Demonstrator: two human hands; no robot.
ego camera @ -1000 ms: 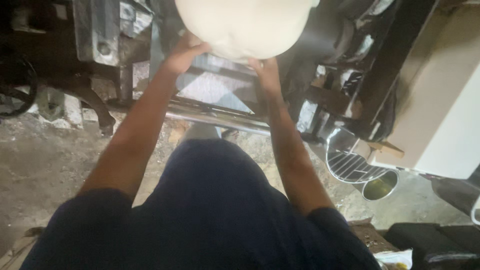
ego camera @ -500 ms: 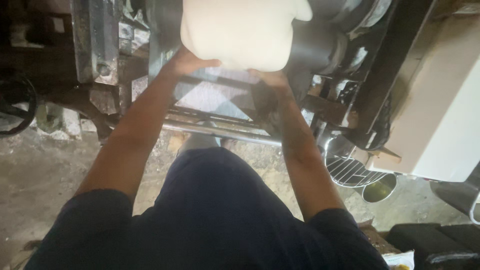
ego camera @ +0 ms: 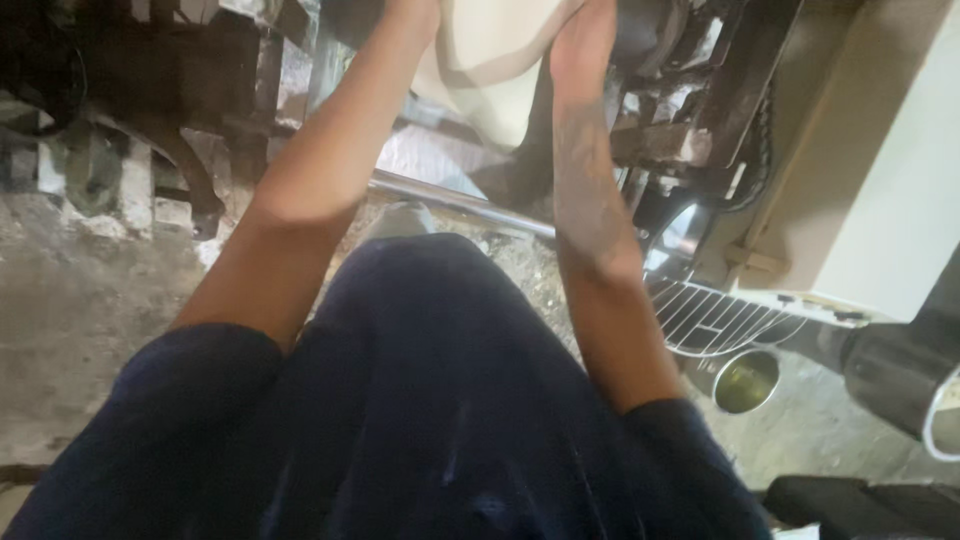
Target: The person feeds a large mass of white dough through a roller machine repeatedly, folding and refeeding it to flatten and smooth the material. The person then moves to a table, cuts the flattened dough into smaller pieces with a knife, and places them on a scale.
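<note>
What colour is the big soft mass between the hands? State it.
Pale cream, almost off-white mass, seen in the head view, the only one.

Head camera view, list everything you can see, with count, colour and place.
Pale cream sheet of soft material: one, cream, top centre, between both hands.
Dark metal machine frame: one, blackish, grimy, across the top.
Shiny steel bar: one, silver, running across below the sheet.
White wire rack: one, white, right of centre, low down.
Small round metal cup: one, steel with a yellowish inside, below the rack.
Big cream box-shaped casing: one, cream, right edge.
Rough concrete floor: grey, left side.
Dark navy garment: one, worn by the person, bottom centre.
Left hand: on the sheet, mostly cut off.
Right hand: flat against the sheet.
</note>
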